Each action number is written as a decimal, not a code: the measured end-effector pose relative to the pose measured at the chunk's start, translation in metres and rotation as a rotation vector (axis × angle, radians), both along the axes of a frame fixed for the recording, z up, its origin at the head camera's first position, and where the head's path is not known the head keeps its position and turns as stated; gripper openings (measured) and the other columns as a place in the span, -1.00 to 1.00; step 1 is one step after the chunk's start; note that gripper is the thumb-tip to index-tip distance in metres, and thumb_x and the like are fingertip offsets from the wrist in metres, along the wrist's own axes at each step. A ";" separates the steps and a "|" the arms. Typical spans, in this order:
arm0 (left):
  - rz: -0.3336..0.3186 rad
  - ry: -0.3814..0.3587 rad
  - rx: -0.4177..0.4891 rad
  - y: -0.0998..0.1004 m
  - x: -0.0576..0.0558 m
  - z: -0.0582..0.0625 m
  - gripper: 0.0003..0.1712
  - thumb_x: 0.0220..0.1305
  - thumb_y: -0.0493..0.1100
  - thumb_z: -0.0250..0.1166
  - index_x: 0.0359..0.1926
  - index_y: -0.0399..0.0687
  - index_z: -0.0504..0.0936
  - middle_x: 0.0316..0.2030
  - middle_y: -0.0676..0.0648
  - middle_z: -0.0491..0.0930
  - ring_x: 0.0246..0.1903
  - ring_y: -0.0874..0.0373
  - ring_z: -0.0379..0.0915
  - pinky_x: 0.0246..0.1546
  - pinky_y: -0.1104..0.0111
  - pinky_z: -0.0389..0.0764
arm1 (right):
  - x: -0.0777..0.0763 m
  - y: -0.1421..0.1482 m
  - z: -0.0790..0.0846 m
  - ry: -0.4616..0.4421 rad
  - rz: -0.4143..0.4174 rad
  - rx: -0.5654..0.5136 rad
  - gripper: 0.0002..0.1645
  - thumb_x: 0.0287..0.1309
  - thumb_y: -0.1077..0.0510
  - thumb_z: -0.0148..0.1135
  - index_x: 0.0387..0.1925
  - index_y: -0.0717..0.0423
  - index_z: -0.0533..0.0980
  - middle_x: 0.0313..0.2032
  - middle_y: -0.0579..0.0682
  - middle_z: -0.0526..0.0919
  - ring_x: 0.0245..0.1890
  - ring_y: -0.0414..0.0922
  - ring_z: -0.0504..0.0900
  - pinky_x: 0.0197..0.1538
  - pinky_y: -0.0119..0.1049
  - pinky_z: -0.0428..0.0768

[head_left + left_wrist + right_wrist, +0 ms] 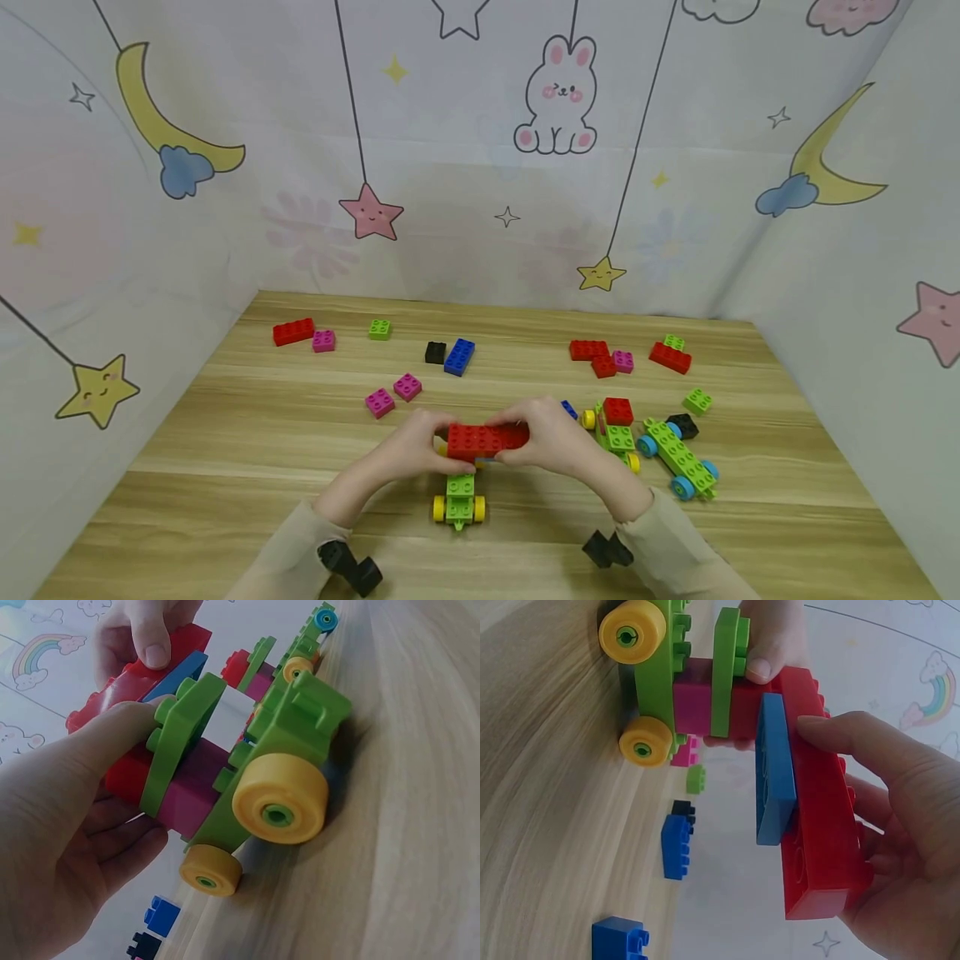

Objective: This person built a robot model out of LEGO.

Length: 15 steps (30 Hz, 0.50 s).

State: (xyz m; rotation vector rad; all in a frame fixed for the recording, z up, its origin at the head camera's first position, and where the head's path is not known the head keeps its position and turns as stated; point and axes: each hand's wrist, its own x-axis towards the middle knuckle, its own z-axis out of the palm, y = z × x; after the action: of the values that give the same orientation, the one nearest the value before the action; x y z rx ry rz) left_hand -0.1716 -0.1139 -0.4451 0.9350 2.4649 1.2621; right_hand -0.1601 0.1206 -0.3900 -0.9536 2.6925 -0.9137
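Observation:
In front of me stands a toy car with a green wheeled base (460, 506) and yellow wheels (281, 799). Stacked on it are a pink brick (692, 696), a green plate (722, 675) and a smaller red brick (746, 706). My left hand (411, 450) grips that stack at the smaller red brick, thumb on one side and fingers on the other. My right hand (553, 437) holds a long red brick (825, 840) atop the stack, with a blue plate (777, 772) against its underside. Whether the long brick is pressed fully home cannot be told.
To the right stand another yellow-wheeled car (619, 437) and a green base with blue wheels (678, 458). Loose pink bricks (380, 403), a blue brick (460, 357), a black brick (435, 352) and red bricks (293, 332) lie farther back. A printed curtain (465, 150) closes the table's far side.

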 end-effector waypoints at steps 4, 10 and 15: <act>-0.006 -0.001 0.000 0.000 0.000 -0.001 -0.59 0.06 -0.02 0.51 -0.09 -0.07 0.68 -0.24 0.07 0.72 -0.23 0.30 0.58 -0.13 0.24 0.61 | -0.001 0.001 -0.001 0.000 0.010 -0.002 -0.61 -0.03 0.18 0.48 -0.08 0.13 0.69 -0.18 -0.01 0.75 -0.26 -0.23 0.62 -0.23 -0.46 0.58; -0.023 0.001 0.000 -0.001 -0.001 0.000 -0.54 0.06 0.00 0.51 -0.04 -0.08 0.67 -0.18 0.04 0.72 -0.16 0.23 0.60 -0.05 0.13 0.61 | 0.000 0.001 -0.001 0.018 0.009 0.002 -0.61 -0.04 0.19 0.48 -0.08 0.13 0.70 -0.18 -0.01 0.75 -0.26 -0.22 0.62 -0.23 -0.46 0.58; -0.020 0.020 0.006 -0.007 -0.001 0.008 -0.43 0.01 -0.01 0.53 0.05 -0.11 0.65 -0.06 -0.01 0.71 -0.10 0.15 0.59 0.02 0.14 0.58 | 0.000 0.001 -0.003 0.018 0.005 0.008 -0.60 -0.04 0.19 0.48 -0.08 0.11 0.70 -0.20 -0.02 0.74 -0.27 -0.23 0.61 -0.24 -0.45 0.58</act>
State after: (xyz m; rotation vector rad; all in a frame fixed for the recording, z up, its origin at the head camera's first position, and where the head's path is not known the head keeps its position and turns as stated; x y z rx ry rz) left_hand -0.1728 -0.1209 -0.4370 0.9758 2.4614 1.2609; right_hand -0.1605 0.1214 -0.3928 -0.9712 2.7055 -0.8970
